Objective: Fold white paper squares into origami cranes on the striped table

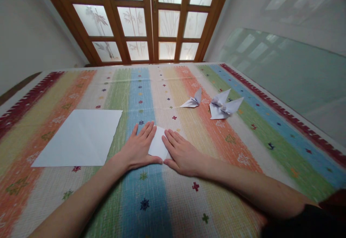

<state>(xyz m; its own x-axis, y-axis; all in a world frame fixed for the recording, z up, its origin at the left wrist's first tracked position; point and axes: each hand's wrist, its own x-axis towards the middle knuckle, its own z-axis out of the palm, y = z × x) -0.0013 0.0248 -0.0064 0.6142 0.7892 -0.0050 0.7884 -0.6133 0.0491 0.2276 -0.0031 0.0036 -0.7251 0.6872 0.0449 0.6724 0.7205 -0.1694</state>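
A small folded piece of white paper lies flat on the striped tablecloth, partly covered by both hands. My left hand rests on its left side, fingers stretched out and thumb pointing toward the right. Over its right side lies my right hand, palm down with the fingers extended. The two thumbs nearly meet at the paper's near corner. How the covered edges are folded cannot be seen. Left of my left hand is a larger sheet of white paper with a ragged right edge.
Folded paper shapes with pointed wings stand on the right: a small one and a larger one. The striped tablecloth covers the table. A wooden door with frosted panes is beyond, and a glass panel leans at right.
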